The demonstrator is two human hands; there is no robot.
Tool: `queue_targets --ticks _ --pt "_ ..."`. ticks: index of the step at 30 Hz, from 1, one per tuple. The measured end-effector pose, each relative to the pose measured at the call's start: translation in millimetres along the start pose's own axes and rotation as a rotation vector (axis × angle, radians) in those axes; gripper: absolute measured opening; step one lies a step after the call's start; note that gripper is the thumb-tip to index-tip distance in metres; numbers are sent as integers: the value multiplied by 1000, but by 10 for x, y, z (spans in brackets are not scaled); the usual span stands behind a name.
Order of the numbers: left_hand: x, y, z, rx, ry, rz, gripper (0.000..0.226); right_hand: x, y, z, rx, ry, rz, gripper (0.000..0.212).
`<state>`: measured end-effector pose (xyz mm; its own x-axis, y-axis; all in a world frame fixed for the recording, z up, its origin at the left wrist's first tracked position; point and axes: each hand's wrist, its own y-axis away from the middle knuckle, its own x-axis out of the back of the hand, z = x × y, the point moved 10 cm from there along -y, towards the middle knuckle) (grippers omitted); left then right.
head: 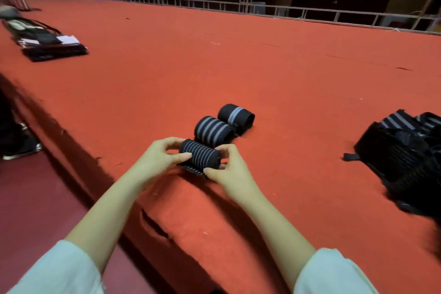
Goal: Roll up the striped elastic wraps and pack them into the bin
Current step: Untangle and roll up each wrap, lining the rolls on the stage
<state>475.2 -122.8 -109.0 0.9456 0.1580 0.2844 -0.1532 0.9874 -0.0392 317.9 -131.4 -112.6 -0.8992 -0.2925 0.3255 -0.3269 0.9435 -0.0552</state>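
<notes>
Current wrap [200,157]: a tight black roll with thin grey stripes, held at the near edge of the red tabletop [262,67], with its loose tail [193,170] lying flat beneath it
Left hand [162,157]: clasps the roll's left end, thumb on top and fingers behind, probably to stop the coil springing open
Right hand [226,172]: fingers curl round the right end while the thumb pins the tail, which should keep the elastic taut for the last turns
Near roll [213,129]: finished, lying on its side just beyond the hands, close enough to gather up later
Far roll [236,116]: also finished, touching or nearly touching the near roll
Dark heap [405,157]: striped wraps bundled at the right; it may sit in or against a black container, but I cannot tell
Bin: not clearly made out, and no roll looks packed yet
Flat stack [50,42]: dark bands laid out well apart at the far left
</notes>
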Motion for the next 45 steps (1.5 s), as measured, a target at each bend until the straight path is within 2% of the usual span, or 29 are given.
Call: queue_targets --ticks 3,8,13,22,28,35,45 --pt "118 -173 -113 -31 -61 19 28 -88 -126 19 -20 28 21 49" --pt "155 -471 -189 -122 -205 17 28 -71 -274 54 6 57 87 33" --pt "154 -596 -240 -146 -227 29 27 24 -415 196 8 127 213 40" --pt "159 -561 -270 -122 -250 53 27 9 -426 229 -19 186 177 44" --pt "131 -332 145 -244 -426 92 46 223 -324 -33 24 211 191 50" --pt "-564 -19 1094 -440 -624 -51 41 1071 198 -498 101 339 253 43" --pt "-2616 511 2239 -683 -732 -286 46 3277 1553 -367 -43 638 479 43"
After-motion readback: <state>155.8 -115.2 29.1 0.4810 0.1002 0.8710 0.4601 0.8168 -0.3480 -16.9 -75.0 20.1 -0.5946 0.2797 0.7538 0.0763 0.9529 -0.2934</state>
